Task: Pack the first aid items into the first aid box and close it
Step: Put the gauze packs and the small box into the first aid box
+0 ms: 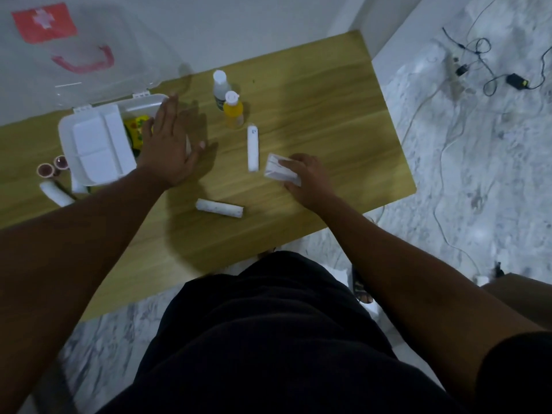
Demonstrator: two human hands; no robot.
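Note:
The white first aid box (92, 174) stands open at the left of the wooden table (313, 121), its clear lid (89, 40) with a red cross raised behind. A white tray sits inside, with a yellow packet (136, 127) beside it. My left hand (170, 147) hovers flat, fingers spread, over the box's right edge, holding nothing. My right hand (304, 177) grips a small white carton (279, 170) on the table. Loose items: a white tube (252, 148), a bandage roll (219, 208), a white bottle (221, 88) and a yellow bottle (233, 110).
Left of the box lie two small pink-capped jars (52, 168) and another white roll (56, 194). The table's right edge drops to a marble floor with cables and a charger (516, 80). A wall runs behind the table.

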